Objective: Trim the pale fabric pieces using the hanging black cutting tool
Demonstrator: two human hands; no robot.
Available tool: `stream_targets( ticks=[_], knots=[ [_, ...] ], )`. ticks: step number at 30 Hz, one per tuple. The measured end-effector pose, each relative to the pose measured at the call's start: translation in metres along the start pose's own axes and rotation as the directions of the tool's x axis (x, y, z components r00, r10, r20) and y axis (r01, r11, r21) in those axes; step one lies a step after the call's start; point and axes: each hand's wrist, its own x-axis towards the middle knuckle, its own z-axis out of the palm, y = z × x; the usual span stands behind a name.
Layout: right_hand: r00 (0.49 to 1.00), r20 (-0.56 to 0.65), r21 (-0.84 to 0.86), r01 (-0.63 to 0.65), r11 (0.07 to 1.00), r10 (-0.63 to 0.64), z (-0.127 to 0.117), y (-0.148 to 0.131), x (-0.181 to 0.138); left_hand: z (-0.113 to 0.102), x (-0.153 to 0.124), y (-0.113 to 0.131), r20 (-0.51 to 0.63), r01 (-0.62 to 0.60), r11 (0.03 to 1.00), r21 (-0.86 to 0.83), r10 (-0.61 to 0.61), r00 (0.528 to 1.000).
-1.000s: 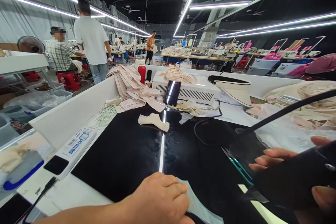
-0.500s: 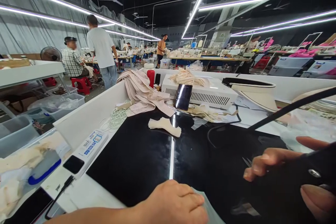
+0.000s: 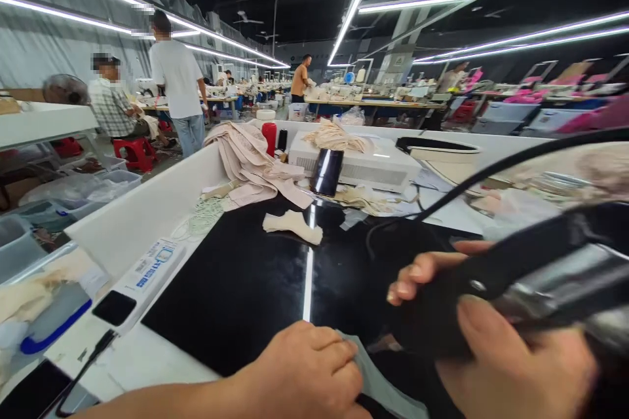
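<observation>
My left hand (image 3: 307, 370) is closed near the front of the glossy black work surface (image 3: 230, 294), its fingers on the edge of a thin, pale, see-through sheet (image 3: 381, 376). At the right, my right hand (image 3: 521, 357) grips a black hand tool (image 3: 535, 262) with a silvery barrel, blurred by motion. A thick black cord (image 3: 484, 167) arches above that tool. Beyond both hands, a small cream fabric piece (image 3: 293, 226) lies on the black surface. Part of the sheet is hidden under the left fingers.
At the back stand a propped phone (image 3: 327, 172), a white vented box (image 3: 378, 170) and draped beige fabric strips (image 3: 246, 157). A green cord bundle (image 3: 209, 213) and a power bank (image 3: 114, 308) lie at left. Co-workers (image 3: 177, 78) are beyond the white partition (image 3: 147, 203).
My right hand has brought the black tool leftward, closer to my left hand, and more of its silvery barrel shows. The left hand stays on the pale sheet. The view has shifted slightly right.
</observation>
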Motion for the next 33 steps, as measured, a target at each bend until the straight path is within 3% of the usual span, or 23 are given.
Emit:
stream_targets(
  ticks=[2, 6, 12, 33],
  knots=[
    [0.986, -0.014, 0.189, -0.16, 0.969, 0.165, 0.004, -0.005, -0.003, -0.01, 0.0, 0.004, 0.021, 0.048, 0.997, -0.056, -0.047, 0.999],
    [0.974, -0.008, 0.261, -0.218, 0.941, 0.227, 0.011, -0.009, -0.01, -0.023, -0.002, 0.008, 0.043, 0.074, 0.991, -0.11, -0.069, 0.997],
    [0.973, 0.032, 0.283, -0.228, 0.932, 0.229, 0.015, -0.006, -0.015, -0.031, -0.004, 0.01, 0.09, 0.049, 0.993, -0.104, -0.04, 0.995],
    [0.979, 0.02, 0.2, -0.201, 0.959, 0.201, 0.019, -0.002, -0.013, -0.037, -0.003, 0.004, 0.047, -0.014, 1.0, -0.014, 0.015, 0.999]
  ],
)
